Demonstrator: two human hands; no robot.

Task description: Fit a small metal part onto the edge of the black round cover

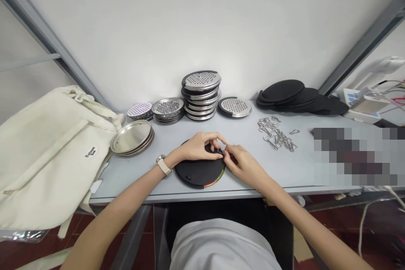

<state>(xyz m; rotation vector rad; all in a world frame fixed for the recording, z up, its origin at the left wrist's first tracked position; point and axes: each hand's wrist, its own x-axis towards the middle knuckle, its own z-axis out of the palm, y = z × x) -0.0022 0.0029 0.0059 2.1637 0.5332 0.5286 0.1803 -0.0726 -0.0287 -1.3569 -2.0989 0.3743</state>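
The left hand (198,147) is closed on the upper edge of a round black disc (193,174), and the right hand (243,165) pinches a small metal fitting (220,150) there. Past the right hand lie loose silver metal clips (276,134); straight ahead stands a stack of round perforated steel graters (201,97).

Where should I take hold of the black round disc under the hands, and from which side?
Take the near rim of the black round disc, coming from the person's side. It lies flat on the table, and the left hand and right hand cover its far part, so that near edge is the free stretch to pinch.
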